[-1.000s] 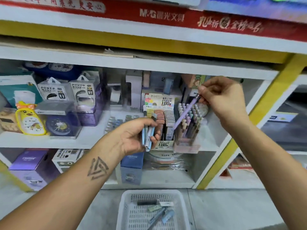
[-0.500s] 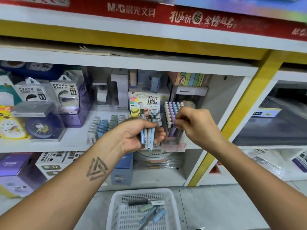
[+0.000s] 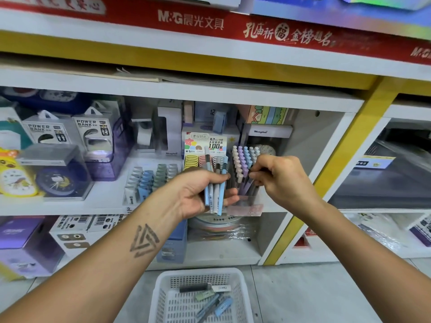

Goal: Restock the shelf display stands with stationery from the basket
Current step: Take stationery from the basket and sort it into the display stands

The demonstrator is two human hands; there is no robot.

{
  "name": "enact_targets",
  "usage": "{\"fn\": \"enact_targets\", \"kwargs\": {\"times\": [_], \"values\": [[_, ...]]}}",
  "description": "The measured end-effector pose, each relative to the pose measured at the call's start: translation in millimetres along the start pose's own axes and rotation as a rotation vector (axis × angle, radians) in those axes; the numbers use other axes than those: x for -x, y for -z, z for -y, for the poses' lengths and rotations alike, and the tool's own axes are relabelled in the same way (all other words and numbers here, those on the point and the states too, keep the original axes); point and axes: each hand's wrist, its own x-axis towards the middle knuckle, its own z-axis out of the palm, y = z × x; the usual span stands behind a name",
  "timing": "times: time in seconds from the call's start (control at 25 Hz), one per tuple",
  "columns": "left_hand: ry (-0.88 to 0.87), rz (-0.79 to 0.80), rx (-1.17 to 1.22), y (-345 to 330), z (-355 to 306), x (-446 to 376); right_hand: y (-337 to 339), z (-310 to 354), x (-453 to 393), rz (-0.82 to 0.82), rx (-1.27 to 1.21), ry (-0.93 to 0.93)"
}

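My left hand [image 3: 193, 197] grips a bundle of several pens [image 3: 215, 192], blue and pale grey, held upright in front of the middle shelf. Just right of it stands a clear pen display stand [image 3: 245, 207] packed with pastel pens [image 3: 242, 159] with purple, blue and cream caps. My right hand [image 3: 282, 180] is at the stand's right side, fingertips curled and pinching a purple pen [image 3: 247, 187] that sits slanted among the others. On the floor below, a white plastic basket [image 3: 163, 285] holds several loose pens and refill packs [image 3: 214, 304].
A lead refill display [image 3: 205, 148] stands behind the bundle. Grey and blue erasers [image 3: 149, 180] are to the left, then power bank boxes [image 3: 93, 134] and clocks [image 3: 56, 180]. A yellow upright post [image 3: 345, 159] bounds the bay on the right. Boxes fill the lower shelf.
My right hand came down from above with the purple pen and lowered it into the display stand. My left hand kept the bundle in nearly the same spot.
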Motion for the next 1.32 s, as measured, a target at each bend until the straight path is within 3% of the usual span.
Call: {"fn": "enact_targets", "kwargs": {"times": [0.28, 0.6, 1.12, 1.32], "values": [[0.004, 0.011, -0.031, -3.1, 1.9, -6.8, -4.8, 2.5, -3.8, -0.042, 0.000, -0.105], [-0.047, -0.010, -0.015, 11.1, -9.0, -8.7, -8.7, 4.0, -7.6, 0.034, -0.041, -0.107], [-0.072, -0.038, -0.034, 17.2, -7.7, -6.2, -3.4, -2.0, -2.4, -0.039, -0.021, -0.094], [-0.074, -0.048, -0.043, 21.2, -8.5, -6.1, -1.5, 1.0, -1.0, 0.044, -0.078, -0.036]]}}
